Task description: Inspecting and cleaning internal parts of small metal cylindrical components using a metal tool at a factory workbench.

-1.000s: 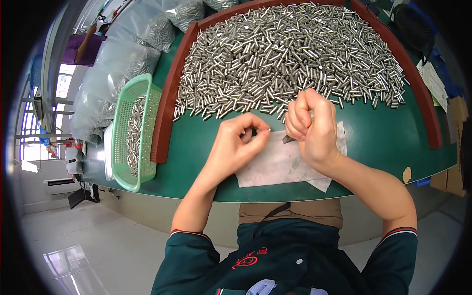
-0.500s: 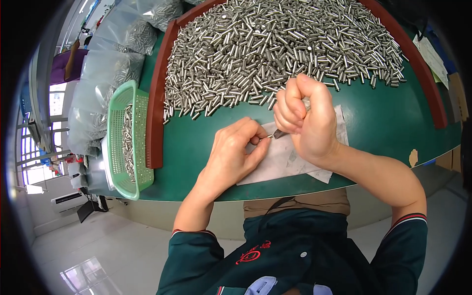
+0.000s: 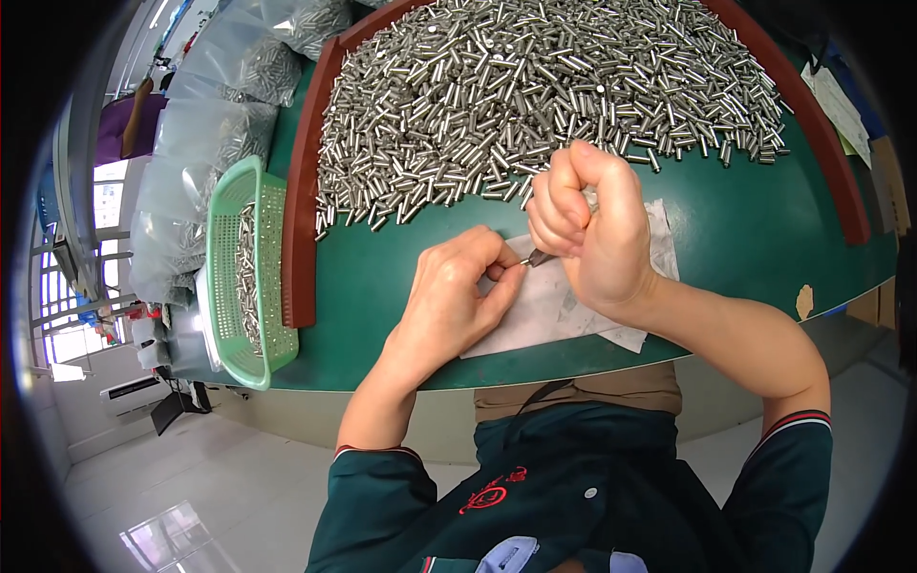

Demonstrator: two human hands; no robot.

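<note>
A green counter (image 3: pixel 745 220) with a brown rim (image 3: pixel 304 191) carries a heap of pins (image 3: pixel 535 86). On a paper sheet (image 3: pixel 564 306), the left hand (image 3: pixel 458 296) pinches a pin (image 3: pixel 528 261) against the tool (image 3: pixel 540 256) that the right hand (image 3: pixel 583 229) holds in a closed grip. A basket (image 3: pixel 244 277) hangs beside the rim, over a pale floor (image 3: pixel 191 477).

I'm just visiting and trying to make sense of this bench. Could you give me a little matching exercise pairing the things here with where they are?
Things:
1. green mesh basket
2. heap of small metal cylinders
3. white sheet
4. small metal piece

Places:
A. flat on the green tabletop under both hands
B. pinched between the left hand and right hand
C. off the table's left edge, outside the red-brown rim
D. spread over the far part of the table

Pairs: 1-C, 2-D, 3-A, 4-B
</note>
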